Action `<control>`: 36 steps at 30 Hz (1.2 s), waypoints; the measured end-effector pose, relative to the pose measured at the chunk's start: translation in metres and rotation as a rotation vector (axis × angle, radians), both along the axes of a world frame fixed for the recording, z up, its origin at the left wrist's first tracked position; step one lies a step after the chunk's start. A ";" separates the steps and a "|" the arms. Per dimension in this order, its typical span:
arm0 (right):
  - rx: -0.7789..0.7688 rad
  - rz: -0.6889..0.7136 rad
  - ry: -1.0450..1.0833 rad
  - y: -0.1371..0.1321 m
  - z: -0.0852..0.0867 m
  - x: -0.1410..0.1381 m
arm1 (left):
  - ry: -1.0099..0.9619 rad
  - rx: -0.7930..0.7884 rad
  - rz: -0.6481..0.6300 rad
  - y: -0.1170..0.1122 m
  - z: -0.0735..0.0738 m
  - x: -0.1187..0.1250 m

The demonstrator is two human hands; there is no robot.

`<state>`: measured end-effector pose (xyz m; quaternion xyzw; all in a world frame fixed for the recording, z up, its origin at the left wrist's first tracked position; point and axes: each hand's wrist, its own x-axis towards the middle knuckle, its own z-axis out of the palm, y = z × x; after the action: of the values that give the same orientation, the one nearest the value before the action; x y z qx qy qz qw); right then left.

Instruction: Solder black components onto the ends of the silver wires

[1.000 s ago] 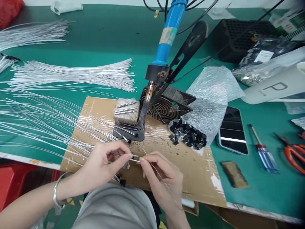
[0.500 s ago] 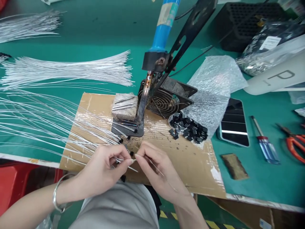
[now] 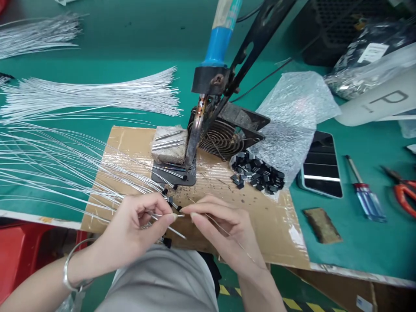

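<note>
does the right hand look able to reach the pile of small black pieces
Probably yes: the pile sits near the right hand, with only speckled cardboard between, though a thin wire is in its grip.

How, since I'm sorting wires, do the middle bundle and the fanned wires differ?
The middle bundle is dense; the fanned wires spread loosely. The middle bundle lies on the green mat; the fanned wires reach onto the cardboard. Several fanned wires have black ends; the middle bundle's right ends show none. Both look pale.
</note>
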<state>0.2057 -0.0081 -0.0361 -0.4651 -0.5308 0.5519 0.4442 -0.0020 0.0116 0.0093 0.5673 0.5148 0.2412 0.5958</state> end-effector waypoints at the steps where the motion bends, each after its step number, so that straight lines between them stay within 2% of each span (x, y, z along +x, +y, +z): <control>1: 0.004 0.020 0.000 0.002 0.003 0.000 | 0.003 0.008 -0.008 0.000 0.001 0.000; 7: -0.055 0.067 -0.004 0.006 0.011 0.000 | 0.079 0.121 -0.057 -0.004 -0.001 -0.001; 16: -0.349 -0.196 0.335 -0.011 -0.010 -0.019 | 0.132 0.229 0.013 -0.009 -0.010 0.004; 21: -0.260 -0.388 0.333 -0.012 -0.013 -0.004 | 0.048 0.169 0.157 -0.011 -0.012 -0.001; 23: -0.189 -0.368 0.264 -0.016 -0.011 -0.003 | 0.024 0.133 0.187 -0.011 -0.013 -0.002; 26: -0.036 -0.266 0.062 -0.023 -0.006 -0.013 | 0.034 0.109 0.184 -0.009 -0.013 0.001; 28: 0.038 -0.269 -0.012 -0.025 -0.004 -0.022 | 0.066 0.116 0.172 -0.009 -0.011 0.003; 36: 0.097 -0.308 -0.062 -0.022 -0.005 -0.029 | 0.129 0.273 0.091 -0.010 -0.006 0.005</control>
<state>0.1768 -0.0297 -0.0407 -0.5358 -0.4928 0.4365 0.5287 0.0031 0.0014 0.0037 0.6334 0.5397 0.2987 0.4673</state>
